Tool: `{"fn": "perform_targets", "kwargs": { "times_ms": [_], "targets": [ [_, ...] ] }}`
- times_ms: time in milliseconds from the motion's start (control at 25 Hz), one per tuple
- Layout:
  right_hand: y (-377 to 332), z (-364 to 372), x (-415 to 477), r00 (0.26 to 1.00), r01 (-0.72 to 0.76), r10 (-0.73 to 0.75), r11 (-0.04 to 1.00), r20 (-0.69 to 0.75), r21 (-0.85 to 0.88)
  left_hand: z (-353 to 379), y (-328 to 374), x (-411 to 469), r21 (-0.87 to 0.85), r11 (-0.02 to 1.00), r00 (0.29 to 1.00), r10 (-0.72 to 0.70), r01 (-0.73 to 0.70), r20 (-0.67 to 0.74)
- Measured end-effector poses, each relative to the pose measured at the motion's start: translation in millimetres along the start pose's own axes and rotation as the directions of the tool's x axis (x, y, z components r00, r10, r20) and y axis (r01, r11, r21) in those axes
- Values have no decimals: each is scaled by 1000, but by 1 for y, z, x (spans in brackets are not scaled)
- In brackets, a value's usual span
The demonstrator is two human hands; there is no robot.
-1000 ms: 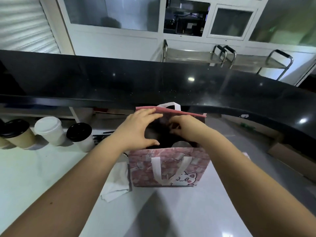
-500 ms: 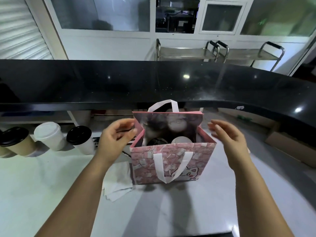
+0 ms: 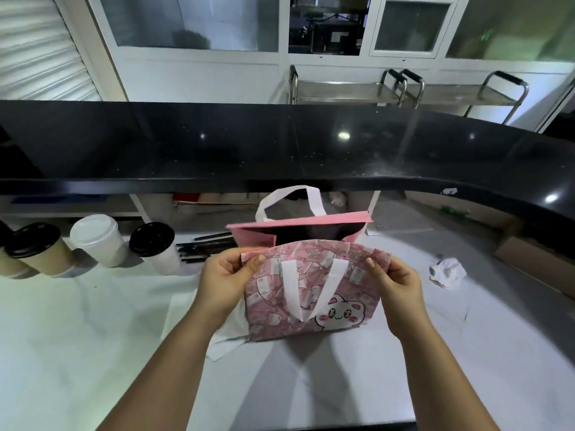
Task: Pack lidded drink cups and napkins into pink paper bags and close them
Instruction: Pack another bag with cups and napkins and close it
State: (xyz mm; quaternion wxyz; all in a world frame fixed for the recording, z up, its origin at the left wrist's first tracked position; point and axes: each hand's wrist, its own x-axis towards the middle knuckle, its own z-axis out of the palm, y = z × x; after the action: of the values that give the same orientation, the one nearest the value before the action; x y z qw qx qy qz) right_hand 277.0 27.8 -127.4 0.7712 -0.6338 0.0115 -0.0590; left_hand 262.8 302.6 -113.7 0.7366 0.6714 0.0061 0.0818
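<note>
Pink paper bag (image 3: 312, 275) with a cartoon cat print stands upright on the white bench (image 3: 93, 337), near the middle, one white handle loop rising at its far side and the other lying flat against the near panel. A white napkin (image 3: 230, 334) lies on the bench, partly under the bag's left edge. The left hand (image 3: 224, 284) pinches the near panel's top left corner, and the right hand (image 3: 398, 290) pinches its top right corner.

To the left stand three lidded cups: a tan cup (image 3: 37, 250) with a black lid, an all-white cup (image 3: 99, 241), and a white cup with a black lid (image 3: 155, 248). Black straws (image 3: 205, 244) lie just right of them. A crumpled paper (image 3: 448, 272) sits on the bench to the right. A raised black counter (image 3: 280, 144) runs across the far side. Beyond it are steel trolleys (image 3: 342, 88) and a white wall with glass panes, with a roller shutter (image 3: 37, 48) at far left.

Half a second earlier both hands were spread at the bag's sides, apart from it, and the mouth gaped wide with round lids showing inside. Now the near panel is gripped and curved over the opening. The mouth is narrower and dark, so its contents probably cannot be made out from here.
</note>
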Motion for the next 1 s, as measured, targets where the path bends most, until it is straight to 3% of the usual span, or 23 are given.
{"fn": "perform_targets", "kwargs": {
  "times_ms": [120, 240, 360, 480, 560, 680, 1000],
  "targets": [
    [1, -2, 1, 998, -44, 43, 999, 53, 7, -3, 0, 0, -14, 1000, 1000, -27, 27, 3],
    [-1, -4, 7, 995, -55, 57, 998, 84, -25, -2, -2, -5, 9, 999, 995, 50, -50, -88],
    [-10, -6, 15, 997, 55, -50, 995, 61, -82, -8, -7, -3, 199, 975, 966, 142, -99, -218],
    [-17, -9, 30, 993, 32, -19, 993, 113, -114, -17, -3, 10, 279, 956, 986, 128, -94, -105],
    [-19, -9, 41, 978, -48, 61, 996, 201, -69, -20, 2, 21, 216, 974, 997, 79, -73, -18],
    [-20, 0, 52, 941, -158, 132, 986, 310, 59, -19, 2, 31, 108, 993, 999, 43, -40, -28],
    [-2, -4, 57, 993, -74, 75, 997, 94, -11, -9, 2, 37, 0, 1000, 988, -28, 28, -154]
  ]
}}
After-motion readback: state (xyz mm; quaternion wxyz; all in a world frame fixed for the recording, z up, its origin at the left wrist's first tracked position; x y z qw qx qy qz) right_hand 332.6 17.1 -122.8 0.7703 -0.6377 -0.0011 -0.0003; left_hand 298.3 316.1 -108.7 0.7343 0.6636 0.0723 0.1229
